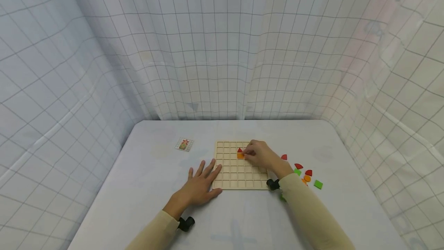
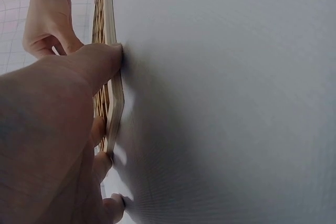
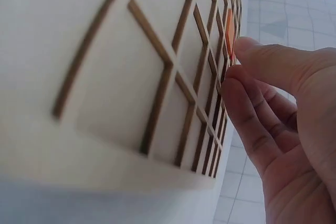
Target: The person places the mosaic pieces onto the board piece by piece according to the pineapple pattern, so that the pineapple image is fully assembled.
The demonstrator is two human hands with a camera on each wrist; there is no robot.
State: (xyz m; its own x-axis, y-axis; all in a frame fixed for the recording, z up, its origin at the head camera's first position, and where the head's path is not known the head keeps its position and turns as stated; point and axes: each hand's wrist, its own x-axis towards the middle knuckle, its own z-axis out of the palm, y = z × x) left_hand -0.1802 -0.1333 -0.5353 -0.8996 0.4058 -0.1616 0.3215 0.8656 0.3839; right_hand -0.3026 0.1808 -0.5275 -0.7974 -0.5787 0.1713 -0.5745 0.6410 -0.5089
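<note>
Wooden grid board (image 1: 241, 173) lies flat on the table (image 1: 138, 188), near the front-centre. Only two cells filled so far: red triangle piece (image 1: 239, 150) in the upper rows of the board, orange piece (image 1: 240, 156) in the cell directly below it. All remaining cells visible in the head view still bare, so progress judged as early, with most of the pattern left to lay. Right hand (image 1: 260, 156) positioned over the upper middle of the board, grip closed to a pinch at the orange piece, fingertips (image 3: 247, 45) touching its edge in the right wrist view; seating of that piece apparently in hand rather than complete. Left hand (image 1: 199, 182) flat on the table at the left edge of the board, fingers spread and straight, thumb (image 2: 100, 61) pressed against the board's side to steady it; nothing held. Loose pieces (image 1: 305, 174) in red, orange and green lying to the right of the board, apart from it, not yet placed. Small pattern card (image 1: 184, 144) to the upper left of the board, well apart, showing a red-topped figure; detail too small to read.
</note>
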